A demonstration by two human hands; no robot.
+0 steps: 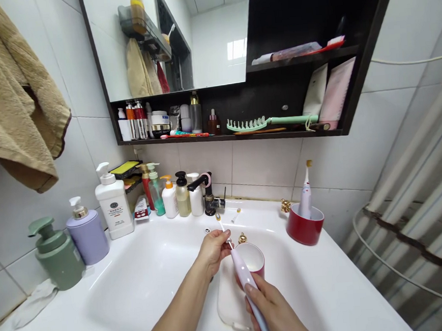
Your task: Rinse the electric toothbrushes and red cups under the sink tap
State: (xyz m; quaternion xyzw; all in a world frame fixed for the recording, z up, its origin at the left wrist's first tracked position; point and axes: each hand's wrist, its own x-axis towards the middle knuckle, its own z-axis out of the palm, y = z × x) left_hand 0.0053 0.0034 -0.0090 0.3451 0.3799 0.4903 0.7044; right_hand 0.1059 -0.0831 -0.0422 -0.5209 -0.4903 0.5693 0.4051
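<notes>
My right hand (272, 301) is wrapped round the pale lilac handle of an electric toothbrush (243, 268), which slants up and away over the sink. At its upper end my left hand (213, 249) pinches the slim white brush head (220, 222), bristles upward. Whether head and handle are fully joined cannot be made out. Just behind the handle is a red cup (260, 272) with a white inside, partly covered by my right hand. Beneath both stands a white board-like piece (227, 297) in the basin. Another small brush head (236, 215) lies on the sink's back ledge.
A black faucet (208, 194) rises behind the white sink (137, 274). Several pump bottles (115, 207) line the left and back edges. At right, a red holder (306, 226) carries another toothbrush (306, 194). A dark mirror cabinet (219, 139) hangs above; a towel (12, 90) hangs left.
</notes>
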